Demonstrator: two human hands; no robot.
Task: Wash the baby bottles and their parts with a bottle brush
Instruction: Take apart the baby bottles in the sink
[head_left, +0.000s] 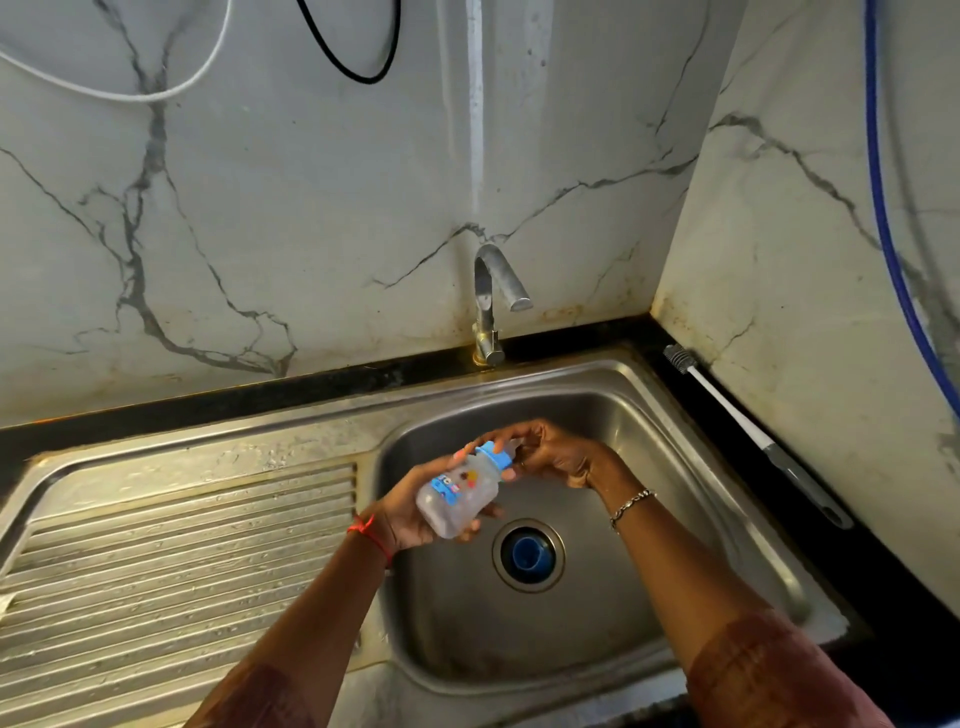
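Observation:
A small clear baby bottle (457, 493) with a blue collar and a printed label is tilted over the steel sink basin (597, 639). My left hand (415, 514) grips the bottle's body from below. My right hand (550, 454) has its fingers curled round the blue collar and teat end. A bottle brush (753, 431) with a white and grey handle lies on the dark counter at the right, bristles toward the back corner, apart from both hands.
The tap (493, 301) stands behind the basin with no water running. A blue piece sits in the drain (527, 555). The ribbed drainboard (171, 561) fills the left. Marble-pattern walls close in the back and right; a blue hose (883, 208) hangs at the right.

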